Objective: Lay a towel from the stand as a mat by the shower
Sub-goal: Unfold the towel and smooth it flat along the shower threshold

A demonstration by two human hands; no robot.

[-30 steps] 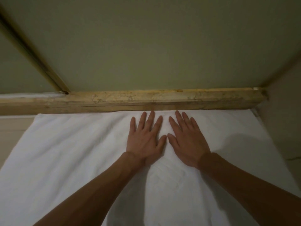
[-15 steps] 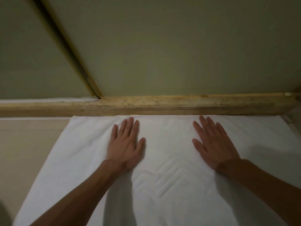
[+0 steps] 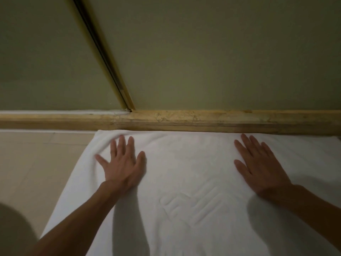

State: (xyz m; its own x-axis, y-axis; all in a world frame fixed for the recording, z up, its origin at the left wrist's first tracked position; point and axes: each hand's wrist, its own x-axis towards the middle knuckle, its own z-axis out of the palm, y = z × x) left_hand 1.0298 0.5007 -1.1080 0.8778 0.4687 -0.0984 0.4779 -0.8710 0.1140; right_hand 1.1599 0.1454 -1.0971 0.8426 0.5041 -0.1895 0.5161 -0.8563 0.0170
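1. A white towel lies spread flat on the tiled floor. Its far edge touches the foot of a low stone curb that runs across the floor's far side.
2. The towel's far left corner sits at the curb. Its left edge runs back toward the near left of the view, with bare tile beside it. Its right side runs out of view.
3. The left hand rests palm down on the towel near that far left corner. Its grip is spread, with fingers straight and apart and the thumb out to the side, and it holds nothing. The hand is slightly blurred.
4. The right hand rests palm down on the towel's far right part. Its grip is also spread flat, with straight fingers pointing toward the curb, and it pinches nothing.
5. The two hands are well apart, with smooth cloth between them.
6. An embossed pattern of raised bars shows in the towel between the two forearms, nearer than the hands.
7. Beyond the curb stand greenish panels, split by a brass-coloured frame strip that meets the curb above the left hand.
8. A dark shadow covers the floor's near left corner.
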